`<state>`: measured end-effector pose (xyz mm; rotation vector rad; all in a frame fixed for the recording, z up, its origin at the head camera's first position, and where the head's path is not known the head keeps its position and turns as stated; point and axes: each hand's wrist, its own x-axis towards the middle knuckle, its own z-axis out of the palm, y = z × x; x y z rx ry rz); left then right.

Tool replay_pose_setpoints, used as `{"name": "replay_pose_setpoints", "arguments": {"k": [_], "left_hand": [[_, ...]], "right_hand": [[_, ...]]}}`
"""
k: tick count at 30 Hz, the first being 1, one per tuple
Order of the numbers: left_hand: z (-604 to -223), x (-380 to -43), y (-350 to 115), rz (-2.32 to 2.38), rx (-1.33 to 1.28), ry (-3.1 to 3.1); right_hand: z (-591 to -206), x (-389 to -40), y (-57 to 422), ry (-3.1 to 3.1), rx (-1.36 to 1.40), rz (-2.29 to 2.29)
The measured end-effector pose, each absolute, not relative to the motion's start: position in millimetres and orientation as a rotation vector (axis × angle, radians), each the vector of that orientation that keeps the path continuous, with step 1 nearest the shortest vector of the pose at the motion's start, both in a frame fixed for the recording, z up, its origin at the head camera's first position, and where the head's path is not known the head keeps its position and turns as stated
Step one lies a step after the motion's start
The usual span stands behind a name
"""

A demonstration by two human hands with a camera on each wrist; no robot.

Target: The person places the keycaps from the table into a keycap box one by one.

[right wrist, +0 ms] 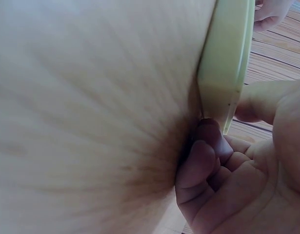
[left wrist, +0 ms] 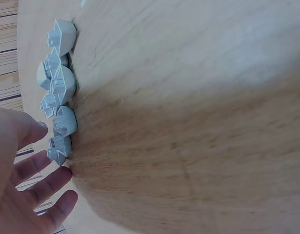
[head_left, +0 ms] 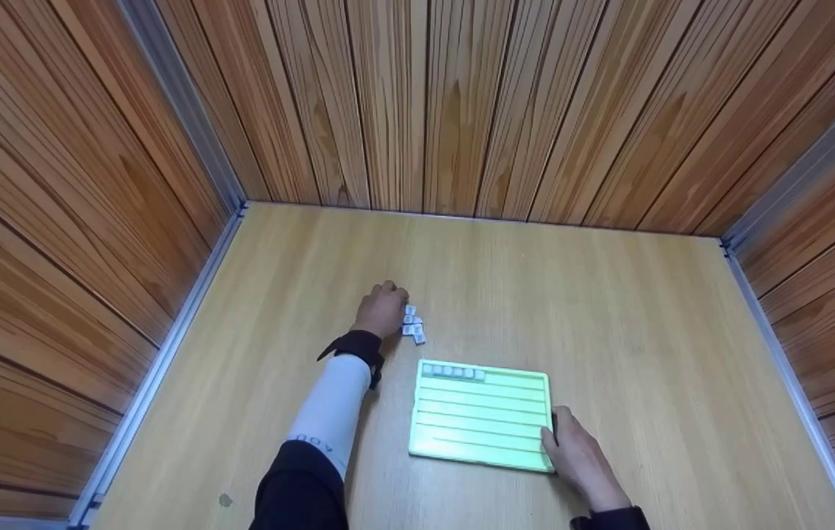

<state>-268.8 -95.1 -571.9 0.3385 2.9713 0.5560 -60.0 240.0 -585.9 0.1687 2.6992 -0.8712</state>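
Note:
My left hand (head_left: 380, 309) is at a small cluster of white keycaps (head_left: 414, 330) on the table. In the left wrist view, the fingers (left wrist: 54, 185) are spread and loosely bent beside the nearest keycap (left wrist: 59, 146); the thumb is apart from them, and whether a fingertip touches is unclear. The keycaps lie on their sides or upturned, stems showing. A light green ridged tray (head_left: 480, 419) lies nearer me, with a row of several keycaps (head_left: 454, 372) in its far left groove. My right hand (head_left: 579, 453) grips the tray's right edge, thumb on the rim, other fingers curled against its side.
The wooden table (head_left: 652, 353) is enclosed by wood-panelled walls (head_left: 454, 110) at the back and sides, with metal strips (head_left: 167, 342) along the edges. A small dark spot (head_left: 225, 500) marks the table at the near left.

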Motion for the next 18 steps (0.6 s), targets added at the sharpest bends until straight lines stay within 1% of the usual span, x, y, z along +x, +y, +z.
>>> {"name": "replay_pose_setpoints", "arguments": {"k": [9,18], "left_hand": [[-573.2,-269.9,-93.4,0.527,0.297,2.958],[-570.9,-268.9,-94.0,0.569,0.372,3.003]], "right_hand": [[-585.0,-59.5,238.3,2.690,0.169,-0.879],[-585.7,-59.0,240.6,2.734,0.144,-0.864]]}}
